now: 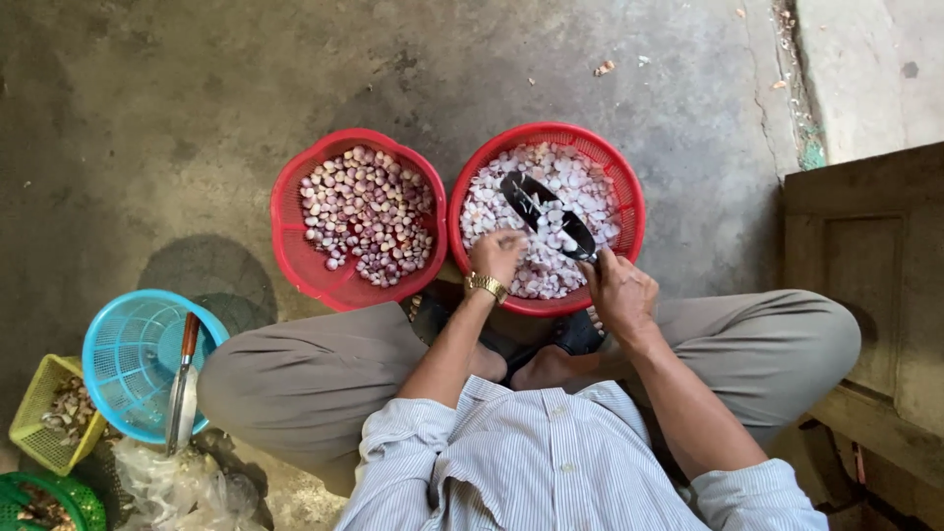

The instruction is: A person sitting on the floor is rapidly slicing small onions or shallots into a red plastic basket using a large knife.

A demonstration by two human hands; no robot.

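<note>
A person sits cross-legged on a concrete floor (177, 118), seen from above, with two red baskets side by side just past the knees. The right hand (619, 293) is closed round the handle of a knife (547, 218), whose broad dark blade slants up and left over the right basket (629, 197), flecked with bits of white skin. The left hand (498, 254), with a gold watch (486, 286) on the wrist, hangs over the near-left part of the same basket, fingers bunched together on something small among the cloves; what exactly it pinches cannot be told. The right basket is heaped with pale, whitish peeled garlic (570, 177) and skins. The left basket (295, 197), touching it rim to rim, holds purple-skinned unpeeled cloves (369, 216) spread across its bottom. The person's near rim of the right basket lies just over the crossed feet. At the floor's lower left, well apart from the hands, stands a blue basket (123, 354) with a second knife (182, 393) laid across its rim, red handle pointing away. Beside it are a yellow basket (34, 413) with brownish scraps, a green basket (59, 501) at the corner, and a crumpled clear plastic bag (172, 487). A wooden panel (875, 275) stands at the right edge.
</note>
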